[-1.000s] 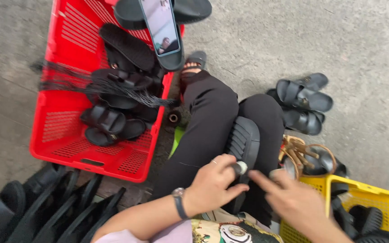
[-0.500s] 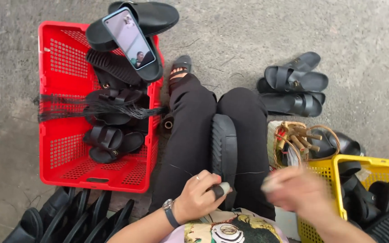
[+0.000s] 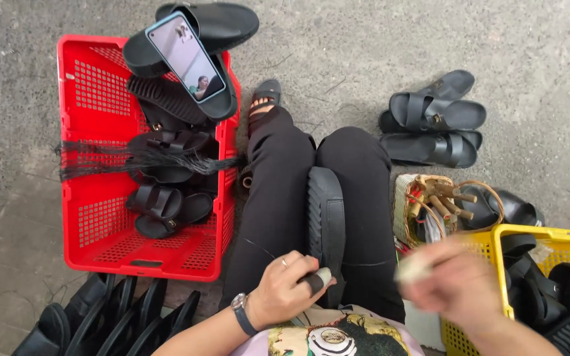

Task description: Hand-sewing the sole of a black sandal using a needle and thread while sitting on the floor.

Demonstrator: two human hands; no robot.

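Observation:
A black sandal (image 3: 325,221) stands on its edge between my knees, sole side to the left. My left hand (image 3: 285,287) grips its near end, with a dark thimble-like cap on the thumb. A thin thread runs from that hand across my left thigh. My right hand (image 3: 460,283) is blurred, raised to the right of the sandal, pinching something small and pale that I cannot make out.
A red crate (image 3: 84,217) on the left holds black sandals, a bundle of black threads and a phone (image 3: 187,57) propped on a sandal. Finished sandals (image 3: 433,128) lie at upper right. A small woven basket (image 3: 410,198) of tools and a yellow crate (image 3: 549,237) stand right. Soles (image 3: 100,323) lie lower left.
The view has tilted, shifting everything down in frame. My right hand has pulled away from the sandal toward the right. My left hand keeps its grip on the sandal.

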